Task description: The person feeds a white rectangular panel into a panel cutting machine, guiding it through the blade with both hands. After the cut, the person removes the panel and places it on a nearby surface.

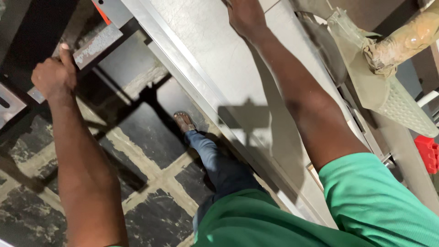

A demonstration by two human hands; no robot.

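My left hand (54, 73) is at the upper left, fingers curled with the thumb raised, against a dark metal bar (93, 43) of a machine frame. My right hand (246, 16) rests flat at the top centre on a long pale board (215, 50) that lies on a saw table with a shiny metal edge rail (192, 75). Whether the left hand grips the bar I cannot tell. My fingertips on the right hand are cut off by the top of the view.
A guarded circular saw blade (327, 50) and a clear dusty guard with a taped hose (402, 41) sit right of the board. A red part (427, 153) is at the far right. Below are dark stone floor tiles (151, 132) and my sandalled foot (184, 121).
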